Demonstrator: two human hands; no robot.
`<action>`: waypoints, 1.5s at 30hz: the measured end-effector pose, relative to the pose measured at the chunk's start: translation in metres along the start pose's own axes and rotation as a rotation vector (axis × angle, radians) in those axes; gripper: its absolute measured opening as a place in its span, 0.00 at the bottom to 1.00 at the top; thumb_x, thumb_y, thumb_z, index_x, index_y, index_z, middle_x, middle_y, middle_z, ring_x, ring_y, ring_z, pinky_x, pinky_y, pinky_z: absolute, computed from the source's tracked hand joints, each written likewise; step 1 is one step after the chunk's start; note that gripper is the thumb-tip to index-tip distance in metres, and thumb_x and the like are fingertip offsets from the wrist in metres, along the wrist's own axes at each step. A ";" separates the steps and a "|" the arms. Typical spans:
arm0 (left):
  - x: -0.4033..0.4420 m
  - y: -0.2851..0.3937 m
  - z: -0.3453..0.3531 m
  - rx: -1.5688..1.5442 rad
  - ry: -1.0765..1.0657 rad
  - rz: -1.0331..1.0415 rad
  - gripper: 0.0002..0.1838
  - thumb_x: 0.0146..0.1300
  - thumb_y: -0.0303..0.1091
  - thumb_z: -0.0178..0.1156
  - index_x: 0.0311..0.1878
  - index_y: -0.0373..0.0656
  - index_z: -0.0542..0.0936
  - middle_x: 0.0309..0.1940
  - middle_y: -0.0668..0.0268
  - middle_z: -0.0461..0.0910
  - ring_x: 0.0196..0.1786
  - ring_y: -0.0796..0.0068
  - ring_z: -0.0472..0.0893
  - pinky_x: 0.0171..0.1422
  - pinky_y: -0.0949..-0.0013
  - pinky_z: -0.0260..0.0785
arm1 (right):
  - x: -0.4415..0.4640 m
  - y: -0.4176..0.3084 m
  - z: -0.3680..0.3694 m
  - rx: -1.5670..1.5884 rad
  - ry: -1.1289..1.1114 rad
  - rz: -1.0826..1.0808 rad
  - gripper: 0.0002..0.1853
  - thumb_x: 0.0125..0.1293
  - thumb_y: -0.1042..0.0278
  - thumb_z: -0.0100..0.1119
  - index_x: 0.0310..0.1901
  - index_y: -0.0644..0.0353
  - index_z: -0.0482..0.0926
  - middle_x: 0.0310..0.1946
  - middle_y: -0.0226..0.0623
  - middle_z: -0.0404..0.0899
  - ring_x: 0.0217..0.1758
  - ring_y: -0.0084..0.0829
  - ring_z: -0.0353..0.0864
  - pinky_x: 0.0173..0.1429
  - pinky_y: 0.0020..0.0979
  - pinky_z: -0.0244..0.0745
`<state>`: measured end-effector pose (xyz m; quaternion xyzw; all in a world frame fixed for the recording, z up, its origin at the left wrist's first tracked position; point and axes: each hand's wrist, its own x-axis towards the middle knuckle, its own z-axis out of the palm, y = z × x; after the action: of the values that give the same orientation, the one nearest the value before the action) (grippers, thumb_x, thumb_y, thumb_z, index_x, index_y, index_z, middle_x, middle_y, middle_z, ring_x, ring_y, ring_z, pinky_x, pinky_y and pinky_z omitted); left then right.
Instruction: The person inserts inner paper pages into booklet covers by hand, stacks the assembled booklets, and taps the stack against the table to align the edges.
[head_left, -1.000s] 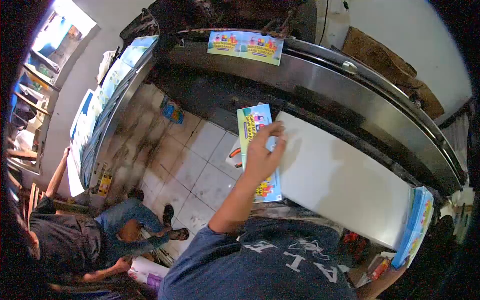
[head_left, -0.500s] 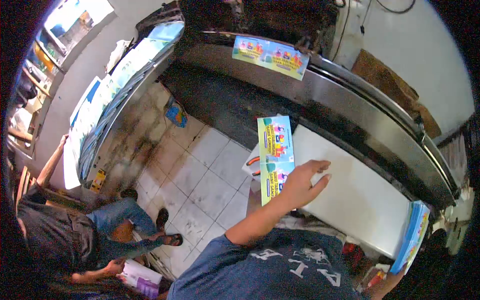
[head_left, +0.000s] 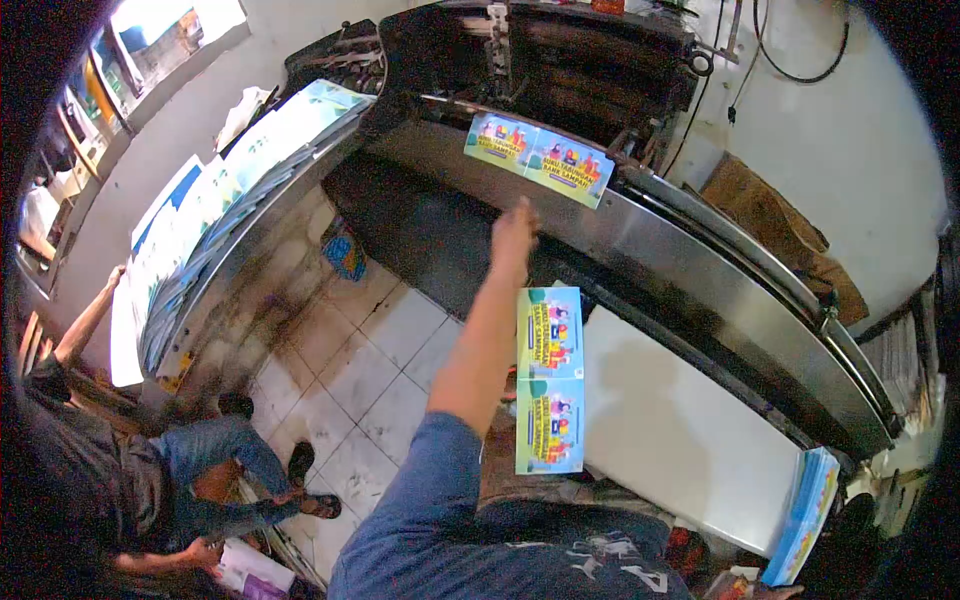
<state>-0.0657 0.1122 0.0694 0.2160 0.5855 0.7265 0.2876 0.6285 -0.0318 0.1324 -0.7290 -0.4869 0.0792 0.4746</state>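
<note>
My left hand (head_left: 514, 238) reaches forward with fingers stretched out and nothing visible in it. Just beyond its fingertips, a printed sheet (head_left: 538, 160) with cartoon figures and yellow lettering hangs over the metal edge of the machine. Below my left forearm's far side, a matching sheet (head_left: 550, 380) lies at the left end of the white board (head_left: 690, 430). At the bottom right, my right hand (head_left: 778, 592) shows only in part, closed on the lower end of a stack of printed sheets (head_left: 805, 515) at the board's right end.
A long curved metal machine (head_left: 700, 260) runs across the front. On the left, a person (head_left: 100, 470) sits with one hand by a row of fanned printed sheets (head_left: 230, 220). A blue patterned item (head_left: 344, 256) lies by the tiled floor (head_left: 370, 400).
My left hand has moved forward and left, from above the board to near the sheet on the machine. The view has shifted slightly. My right hand stays at the stack.
</note>
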 end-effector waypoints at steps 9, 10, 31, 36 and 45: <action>0.147 0.004 0.024 -0.591 0.137 -0.366 0.16 0.68 0.47 0.55 0.49 0.46 0.76 0.38 0.66 0.77 0.36 0.70 0.76 0.38 0.58 0.68 | 0.037 0.005 -0.006 -0.198 0.045 -0.026 0.26 0.64 0.73 0.52 0.65 0.66 0.67 0.64 0.47 0.67 0.64 0.40 0.69 0.67 0.37 0.64; 0.153 0.001 0.022 -0.738 0.131 -0.281 0.17 0.69 0.44 0.53 0.53 0.44 0.75 0.43 0.63 0.77 0.41 0.66 0.77 0.44 0.53 0.70 | 0.039 0.007 -0.007 -0.226 0.040 -0.024 0.26 0.64 0.72 0.52 0.65 0.66 0.67 0.64 0.47 0.67 0.64 0.40 0.69 0.67 0.37 0.64; 0.289 -0.026 -0.112 -0.753 0.305 0.231 0.22 0.70 0.43 0.53 0.61 0.38 0.72 0.47 0.58 0.76 0.45 0.62 0.79 0.46 0.61 0.75 | 0.056 0.018 -0.052 -0.417 0.131 -0.037 0.26 0.65 0.68 0.53 0.64 0.66 0.68 0.64 0.46 0.67 0.64 0.39 0.69 0.67 0.37 0.64; 0.180 -0.097 -0.193 -0.750 0.406 0.304 0.22 0.70 0.40 0.53 0.61 0.38 0.71 0.47 0.59 0.76 0.46 0.63 0.79 0.46 0.63 0.75 | 0.061 0.019 -0.064 -0.449 0.133 -0.023 0.26 0.65 0.67 0.54 0.64 0.66 0.68 0.64 0.45 0.67 0.64 0.39 0.69 0.67 0.37 0.65; -0.190 -0.124 -0.400 -0.402 0.662 0.094 0.22 0.69 0.31 0.55 0.65 0.39 0.67 0.57 0.57 0.74 0.57 0.63 0.73 0.60 0.59 0.69 | 0.101 0.034 -0.119 -0.571 0.139 -0.293 0.26 0.65 0.66 0.54 0.64 0.66 0.68 0.64 0.44 0.67 0.64 0.39 0.69 0.67 0.36 0.65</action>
<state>-0.1647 -0.2876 -0.1356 -0.0641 0.4822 0.8695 0.0860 0.7708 -0.0286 0.2050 -0.7587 -0.5555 -0.1796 0.2892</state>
